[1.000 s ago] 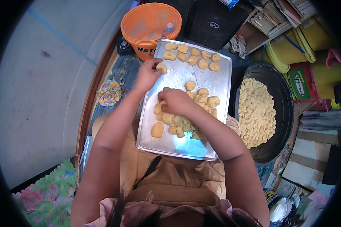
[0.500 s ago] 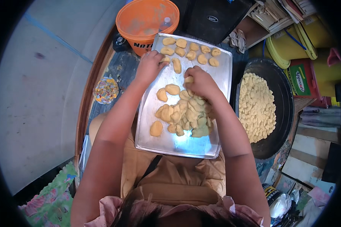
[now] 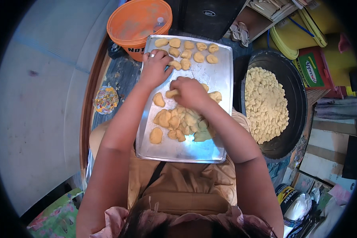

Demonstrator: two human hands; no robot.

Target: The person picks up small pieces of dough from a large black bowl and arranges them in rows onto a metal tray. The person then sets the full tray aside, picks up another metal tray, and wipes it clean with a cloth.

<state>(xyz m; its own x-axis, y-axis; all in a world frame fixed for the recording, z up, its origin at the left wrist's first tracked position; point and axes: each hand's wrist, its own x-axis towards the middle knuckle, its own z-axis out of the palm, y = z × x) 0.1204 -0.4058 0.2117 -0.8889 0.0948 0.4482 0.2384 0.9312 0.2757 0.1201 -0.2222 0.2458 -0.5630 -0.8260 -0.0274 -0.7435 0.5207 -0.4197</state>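
Note:
On the metal tray (image 3: 146, 148) across my lap lie pieces of yellow dough, in rows at the far end, with a heap (image 3: 182, 119) in the near half. My left hand (image 3: 156, 68), a ring on one finger, is bent over the tray's far left edge. Its fingertips press at a dough piece (image 3: 175, 64) in the nearest row; what lies under the palm is hidden. My right hand (image 3: 189, 93) is closed on another dough piece (image 3: 171, 93), low over the tray's middle. A separate lump (image 3: 155, 135) sits left of the heap.
A black basin (image 3: 297, 107) with many small pale yellow pieces (image 3: 265, 105) stands at the right. Beyond the tray are an orange bucket (image 3: 137, 39) and a black speaker-like box (image 3: 210, 23). A patterned round pad (image 3: 106, 100) lies at the left, beside the curved grey wall (image 3: 47, 95).
My right hand has let go of one dough piece in the third row and come back to grip another. The whole view has shifted slightly; my left hand stays by the tray's left edge.

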